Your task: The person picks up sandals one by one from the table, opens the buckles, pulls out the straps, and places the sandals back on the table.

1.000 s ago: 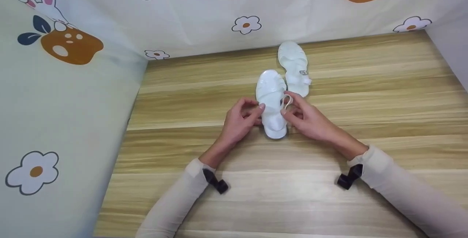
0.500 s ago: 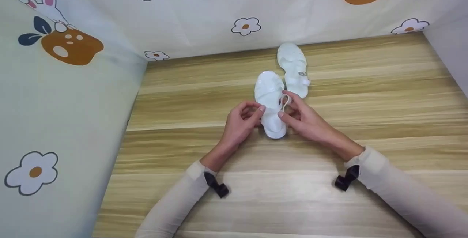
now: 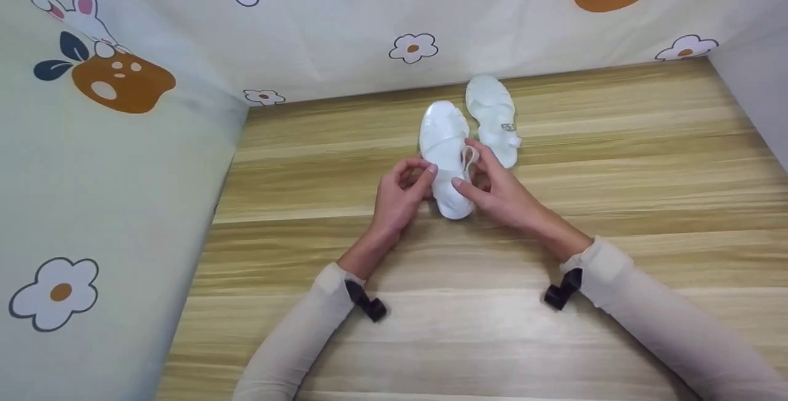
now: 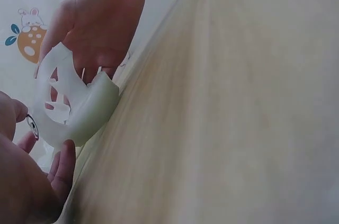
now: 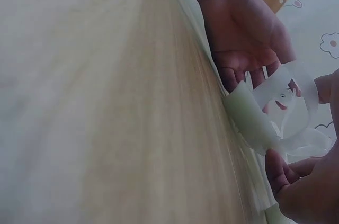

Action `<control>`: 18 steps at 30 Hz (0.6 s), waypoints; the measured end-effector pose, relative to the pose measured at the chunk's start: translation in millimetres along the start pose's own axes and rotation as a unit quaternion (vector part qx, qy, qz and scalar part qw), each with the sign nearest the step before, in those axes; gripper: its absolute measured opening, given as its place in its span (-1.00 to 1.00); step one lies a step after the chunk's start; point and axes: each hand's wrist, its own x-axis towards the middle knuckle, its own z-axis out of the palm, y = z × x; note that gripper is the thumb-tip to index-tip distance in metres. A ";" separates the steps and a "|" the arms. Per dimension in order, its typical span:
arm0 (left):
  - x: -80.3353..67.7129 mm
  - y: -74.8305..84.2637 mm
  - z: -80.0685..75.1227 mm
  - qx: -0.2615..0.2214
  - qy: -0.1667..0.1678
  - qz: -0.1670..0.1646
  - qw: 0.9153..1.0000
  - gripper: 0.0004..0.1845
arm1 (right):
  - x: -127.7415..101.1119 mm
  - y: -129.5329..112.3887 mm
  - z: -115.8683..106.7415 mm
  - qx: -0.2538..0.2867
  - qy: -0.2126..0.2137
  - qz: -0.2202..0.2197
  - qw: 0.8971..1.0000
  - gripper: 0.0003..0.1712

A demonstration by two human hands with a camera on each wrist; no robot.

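A white jelly sandal (image 3: 444, 153) lies between both hands in the head view, toe pointing toward the back wall. My left hand (image 3: 394, 196) grips its left side, thumb on the upper edge. On the opposite side my right hand (image 3: 502, 194) holds the sandal, fingers around the looped ankle strap (image 3: 471, 156) and thumb at the heel part. A small metal buckle (image 4: 33, 127) shows by the left fingers in the left wrist view. The heel cup (image 5: 251, 118) faces the right wrist camera, with the right fingertips at its lower edge.
A second white sandal (image 3: 494, 114) lies just behind and right, near the back wall, its metal buckle showing. The wood-grain tabletop (image 3: 308, 167) meets printed wall cloth (image 3: 332, 37) at the back and left.
Both hands have shifted the held sandal slightly left and toward the back wall. The right thumb has moved further onto the sandal. The second sandal stays in place.
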 end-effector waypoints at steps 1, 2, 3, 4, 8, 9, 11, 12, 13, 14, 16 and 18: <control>2.1 0.6 -0.5 -0.002 0.002 -0.001 1.000 -0.71 | 2.1 -0.5 0.7 -0.003 0.002 0.000 1.000 -0.03; 4.3 1.1 -0.8 -0.005 0.004 -0.001 1.000 -0.71 | 4.3 -0.7 1.2 -0.006 0.004 0.001 1.000 -0.03; 6.5 1.9 -1.1 -0.008 0.006 -0.002 1.000 -0.71 | 6.5 -1.3 1.8 -0.008 0.005 0.002 1.000 -0.02; 8.8 2.4 -1.2 -0.009 0.007 -0.002 1.000 -0.72 | 8.8 -1.6 2.3 -0.008 0.006 0.002 1.000 -0.01; 18.3 3.7 -1.0 -0.019 0.009 -0.005 1.000 -0.73 | 18.5 -4.0 5.6 -0.002 0.007 -0.005 1.000 0.05; 20.8 3.8 -0.8 -0.021 0.010 -0.004 1.000 -0.73 | 21.1 -4.7 6.7 -0.008 0.009 -0.010 1.000 0.06; 25.8 4.1 -0.6 -0.028 0.009 -0.003 1.000 -0.74 | 26.0 -5.7 9.5 -0.033 0.017 -0.012 0.999 0.05; 28.1 4.1 -0.5 -0.030 0.010 -0.001 1.000 -0.75 | 28.5 -6.4 11.0 -0.047 0.022 -0.011 0.999 0.04; 30.7 3.9 -0.4 -0.032 0.011 0.001 0.999 -0.76 | 30.8 -7.2 12.4 -0.060 0.026 -0.008 0.998 0.03; 33.1 4.0 -0.3 -0.034 0.012 0.003 0.999 -0.76 | 32.9 -8.1 13.9 -0.072 0.030 -0.003 0.997 0.02; 37.9 3.8 -0.8 -0.030 0.016 0.006 0.999 -0.77 | 37.1 -9.4 16.4 -0.087 0.033 0.009 0.996 0.01; 43.0 3.2 -1.7 -0.021 0.021 0.009 1.000 -0.79 | 41.2 -10.1 18.3 -0.086 0.036 0.017 0.995 0.02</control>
